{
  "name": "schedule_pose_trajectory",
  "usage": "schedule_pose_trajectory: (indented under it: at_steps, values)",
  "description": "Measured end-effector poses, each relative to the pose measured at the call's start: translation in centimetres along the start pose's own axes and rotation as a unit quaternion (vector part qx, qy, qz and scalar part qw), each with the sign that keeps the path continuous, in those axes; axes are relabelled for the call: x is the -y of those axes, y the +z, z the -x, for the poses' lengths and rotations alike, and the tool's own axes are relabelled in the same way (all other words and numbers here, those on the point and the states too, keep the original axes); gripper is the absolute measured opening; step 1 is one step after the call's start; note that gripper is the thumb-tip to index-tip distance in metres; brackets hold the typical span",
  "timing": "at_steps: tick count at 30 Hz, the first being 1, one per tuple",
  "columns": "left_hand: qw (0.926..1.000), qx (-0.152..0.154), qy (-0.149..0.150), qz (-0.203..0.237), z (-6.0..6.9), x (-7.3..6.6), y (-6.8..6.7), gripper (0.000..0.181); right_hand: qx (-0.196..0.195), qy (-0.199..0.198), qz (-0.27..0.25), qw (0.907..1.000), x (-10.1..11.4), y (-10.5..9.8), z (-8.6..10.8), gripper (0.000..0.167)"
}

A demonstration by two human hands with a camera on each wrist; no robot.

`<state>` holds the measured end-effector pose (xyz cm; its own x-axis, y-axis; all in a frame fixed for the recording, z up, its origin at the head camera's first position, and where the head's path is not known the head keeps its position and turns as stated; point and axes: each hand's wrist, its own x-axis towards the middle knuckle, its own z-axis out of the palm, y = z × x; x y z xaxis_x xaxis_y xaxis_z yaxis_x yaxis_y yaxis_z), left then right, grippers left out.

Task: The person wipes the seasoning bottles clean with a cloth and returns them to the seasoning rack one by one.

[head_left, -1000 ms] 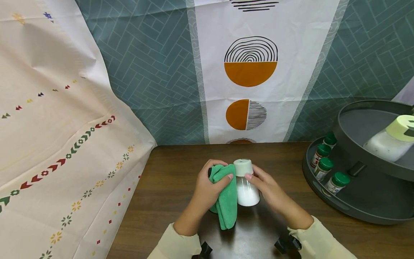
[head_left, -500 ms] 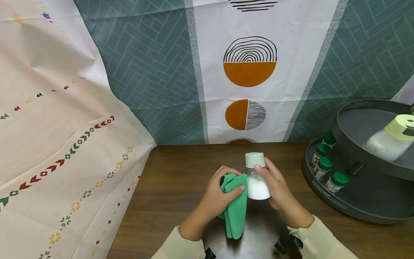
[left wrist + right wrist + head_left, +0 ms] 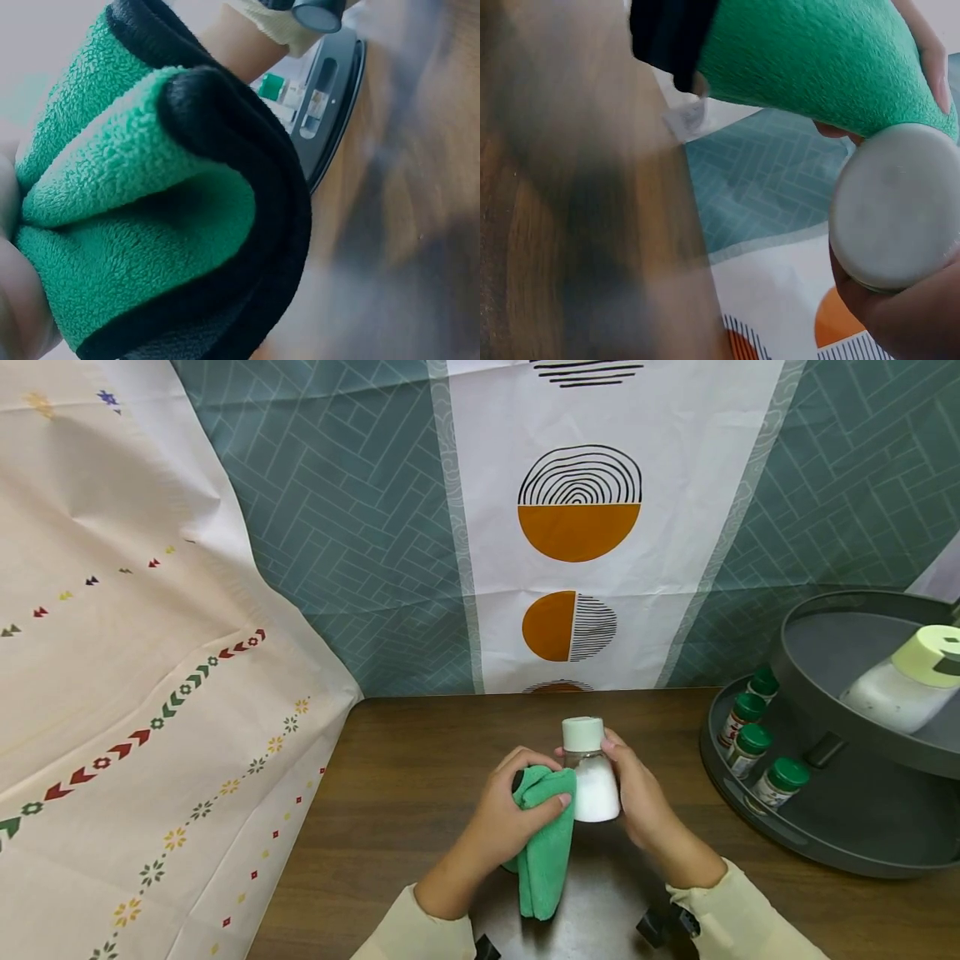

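Note:
In the head view my left hand (image 3: 513,814) grips a folded green microfiber cloth (image 3: 547,860). The left wrist view shows the cloth (image 3: 150,240) close up, with its black edging and deep folds. My right hand (image 3: 641,802) holds a clear bottle (image 3: 596,793) with a pale cap (image 3: 582,734) and white contents. It is upright, tilted slightly, above the table. The cloth lies against the bottle's left side. One pale round end of the bottle (image 3: 896,206) faces the right wrist camera, next to the cloth (image 3: 810,60).
A grey two-tier round rack (image 3: 832,852) stands at the right. Several small green-capped jars (image 3: 780,783) sit on its lower tier. A white bottle with a yellow-green cap (image 3: 903,685) leans on the upper tier. Patterned fabric (image 3: 187,777) hangs along the left of the wooden table (image 3: 360,810).
Both hands have shifted right with cloth and bottle since the first frame. In the last half second the bottle has moved slightly left, and the right thumb has gone from its front.

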<state>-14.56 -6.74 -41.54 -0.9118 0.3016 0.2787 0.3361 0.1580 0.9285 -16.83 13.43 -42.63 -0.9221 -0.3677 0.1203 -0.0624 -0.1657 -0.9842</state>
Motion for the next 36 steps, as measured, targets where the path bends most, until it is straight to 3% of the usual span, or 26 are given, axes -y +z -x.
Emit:
schedule_pose_trajectory:
  at_steps: [6,11,14,19,24,30,36]
  values:
    - [0.999,-0.037,-0.025,0.005,-0.3,0.0,-1.2,0.026,-0.005,0.051,0.054,0.9972,0.3,0.8,0.1,0.051]
    - [0.9968,-0.067,-0.037,0.024,-0.6,-0.2,-2.4,0.027,0.007,0.03,0.07,0.9971,0.1,1.0,0.1,0.049]
    - [0.996,-0.069,-0.043,0.036,-0.6,-0.3,-2.9,0.028,0.004,0.012,0.076,0.997,0.0,1.2,0.1,0.047]
    - [0.9965,-0.061,-0.047,0.034,-0.6,-0.2,-2.8,0.029,-0.019,-0.018,0.082,0.9963,0.0,1.5,0.3,0.043]
    - [0.9976,-0.042,-0.044,0.032,-0.4,0.3,-1.6,0.029,-0.063,-0.036,0.059,0.9956,0.2,1.4,0.5,0.035]
    - [0.9993,-0.004,-0.034,0.019,0.0,0.4,0.0,0.028,-0.113,-0.038,0.01,0.9928,0.5,0.7,0.2,0.019]
    - [0.9995,0.032,-0.006,-0.007,0.3,0.0,0.7,0.027,-0.134,-0.025,0.005,0.9907,0.4,0.4,-0.1,0.019]
